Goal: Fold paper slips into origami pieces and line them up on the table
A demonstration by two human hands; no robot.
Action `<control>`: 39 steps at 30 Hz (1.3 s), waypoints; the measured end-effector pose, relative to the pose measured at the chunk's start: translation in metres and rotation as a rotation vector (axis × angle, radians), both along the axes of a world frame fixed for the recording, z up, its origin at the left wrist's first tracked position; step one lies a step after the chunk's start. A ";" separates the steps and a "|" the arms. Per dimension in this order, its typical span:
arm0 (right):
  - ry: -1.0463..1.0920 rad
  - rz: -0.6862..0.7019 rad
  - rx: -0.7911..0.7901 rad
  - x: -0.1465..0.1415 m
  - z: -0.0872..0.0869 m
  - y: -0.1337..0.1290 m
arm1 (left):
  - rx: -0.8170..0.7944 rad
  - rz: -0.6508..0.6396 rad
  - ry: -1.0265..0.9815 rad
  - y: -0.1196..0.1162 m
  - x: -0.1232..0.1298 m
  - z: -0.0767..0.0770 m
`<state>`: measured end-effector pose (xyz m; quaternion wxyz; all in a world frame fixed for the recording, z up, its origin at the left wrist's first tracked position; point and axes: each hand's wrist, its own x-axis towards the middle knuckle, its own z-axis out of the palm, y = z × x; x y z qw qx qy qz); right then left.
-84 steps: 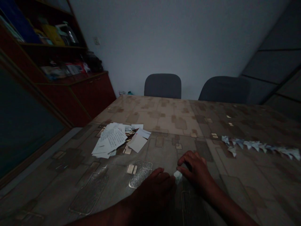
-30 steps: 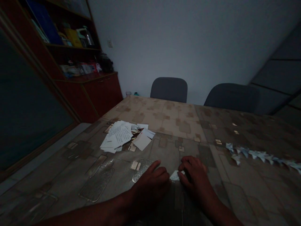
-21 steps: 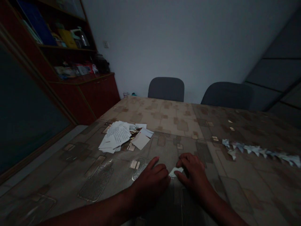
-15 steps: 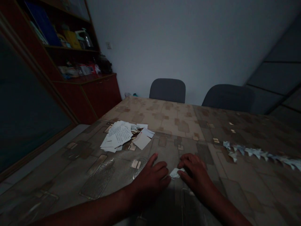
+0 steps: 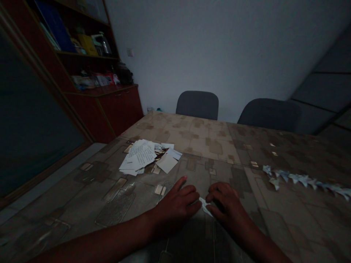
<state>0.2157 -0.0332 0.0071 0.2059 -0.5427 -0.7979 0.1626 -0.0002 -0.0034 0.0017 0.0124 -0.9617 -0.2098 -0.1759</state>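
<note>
A small piece of folded white paper [image 5: 204, 206] lies low over the tabletop between my two hands, partly hidden by fingers. My left hand [image 5: 182, 201] pinches its left end, with the index finger raised and pointing forward. From the other side, my right hand [image 5: 226, 201] grips the paper between curled fingers and thumb. Ahead and to the left is a loose stack of printed paper slips [image 5: 141, 157], with some blank pieces [image 5: 168, 160] at its right side. Far right, a row of folded paper shapes [image 5: 304, 179] runs toward the edge of view.
The patterned tablecloth [image 5: 192, 131] covers the whole table. Two grey chairs [image 5: 197, 105] stand behind its far edge, against the pale wall. On the left is a dark red cabinet [image 5: 120, 109] with shelves of household items, including a kettle [image 5: 105, 45].
The folded paper has turned and now shows as a narrower strip between my fingers. My hands have shifted only slightly, and the whole view has moved a little.
</note>
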 end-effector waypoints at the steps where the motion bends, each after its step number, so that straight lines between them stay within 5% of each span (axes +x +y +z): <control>1: 0.001 0.000 -0.006 0.000 0.000 0.000 | 0.010 0.011 -0.007 0.000 0.000 0.000; 10: 0.022 0.076 0.019 0.006 -0.002 0.004 | 0.050 0.140 -0.056 -0.001 0.000 -0.005; 20: 0.050 0.167 0.009 0.014 0.005 0.009 | -0.100 -0.056 -0.027 -0.010 0.005 -0.008; 27: -0.053 0.301 -0.014 0.015 0.024 0.007 | -0.155 -0.045 -0.080 -0.006 0.004 -0.013; 39: -0.005 0.329 -0.115 0.015 0.023 0.013 | -0.145 0.081 -0.189 -0.005 0.007 -0.009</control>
